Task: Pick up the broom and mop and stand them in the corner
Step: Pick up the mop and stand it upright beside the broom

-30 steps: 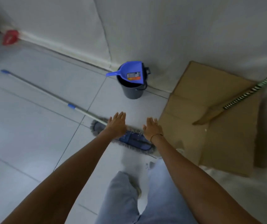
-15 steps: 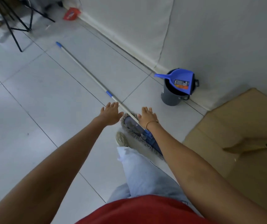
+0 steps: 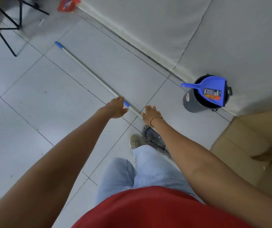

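The mop lies flat on the tiled floor. Its long silver handle (image 3: 89, 71) with blue end caps runs from upper left toward me, and its grey fringed head (image 3: 150, 137) rests by my shoe, partly hidden by my right arm. My left hand (image 3: 116, 107) hovers over the handle at its blue band, fingers spread, holding nothing. My right hand (image 3: 150, 114) is stretched out over the lower handle, fingers apart, empty. Only a brown bristle tip of the broom (image 3: 262, 157) shows at the right edge, lying on cardboard.
A dark bucket (image 3: 192, 104) holding a blue dustpan (image 3: 214, 89) stands against the white wall. Flattened cardboard (image 3: 240, 145) covers the floor at the right. Black stand legs (image 3: 5, 28) and a red object (image 3: 67, 4) sit at the upper left.
The view swung left and down, away from the cardboard. Both hands shifted from over the mop head up along the handle, the left now above the blue band.
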Available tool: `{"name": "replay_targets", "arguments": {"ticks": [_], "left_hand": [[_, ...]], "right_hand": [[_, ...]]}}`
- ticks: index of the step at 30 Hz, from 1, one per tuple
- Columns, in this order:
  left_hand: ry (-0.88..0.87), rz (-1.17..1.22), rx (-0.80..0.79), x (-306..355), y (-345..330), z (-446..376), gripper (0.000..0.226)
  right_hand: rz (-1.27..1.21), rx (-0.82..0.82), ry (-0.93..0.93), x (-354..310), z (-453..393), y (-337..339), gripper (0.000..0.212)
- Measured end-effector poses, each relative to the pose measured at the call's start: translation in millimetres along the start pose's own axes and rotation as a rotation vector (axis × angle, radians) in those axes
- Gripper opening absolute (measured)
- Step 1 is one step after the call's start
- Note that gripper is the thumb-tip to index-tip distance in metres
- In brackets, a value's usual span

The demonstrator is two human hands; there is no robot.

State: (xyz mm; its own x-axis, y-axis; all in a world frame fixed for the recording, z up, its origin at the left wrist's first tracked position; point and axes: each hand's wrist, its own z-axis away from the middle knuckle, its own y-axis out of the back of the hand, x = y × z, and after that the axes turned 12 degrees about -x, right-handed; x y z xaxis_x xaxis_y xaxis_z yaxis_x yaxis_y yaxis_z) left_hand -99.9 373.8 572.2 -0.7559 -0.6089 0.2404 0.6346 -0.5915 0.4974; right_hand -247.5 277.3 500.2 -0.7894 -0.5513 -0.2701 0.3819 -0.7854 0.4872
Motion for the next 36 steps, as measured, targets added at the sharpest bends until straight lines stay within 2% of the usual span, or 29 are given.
{"name": "replay_targets", "arguments": {"ticks": [7,12,17,23,28,33,36], "left_hand": [[-0.025,0.015,-0.065,-92.2,72.8,-42.9,0.072],[-0.076,0.023,-0.109,-160.5,135.7,-79.5,0.077],[-0.145,0.187,-0.242,-205.0,179.0,-119.0,0.077],[-0.115,0.386,-0.26,-242.5,192.2,-168.2,0.069],[0.024,0.727,-0.306,-266.1,177.7,-236.7,0.07],[0.085,1.289,-0.164,-277.2,157.8,-336.5,0.063],[0.143,1.447,-0.109,-290.7,139.8,-406.4,0.072]], "right_hand": [[0.024,0.024,-0.017,-69.3,-63.7,57.9,0.05],[-0.096,0.097,-0.089,-128.8,-108.5,83.9,0.045],[-0.263,0.073,-0.216,-185.8,-152.3,84.1,0.038],[-0.388,0.106,-0.24,-210.2,-185.6,82.6,0.04],[-0.493,0.091,-0.304,-168.0,-221.3,63.8,0.045],[-0.581,0.035,-0.347,-126.9,-301.3,14.6,0.052],[-0.603,-0.03,-0.322,-112.8,-363.2,-21.9,0.059]]}}
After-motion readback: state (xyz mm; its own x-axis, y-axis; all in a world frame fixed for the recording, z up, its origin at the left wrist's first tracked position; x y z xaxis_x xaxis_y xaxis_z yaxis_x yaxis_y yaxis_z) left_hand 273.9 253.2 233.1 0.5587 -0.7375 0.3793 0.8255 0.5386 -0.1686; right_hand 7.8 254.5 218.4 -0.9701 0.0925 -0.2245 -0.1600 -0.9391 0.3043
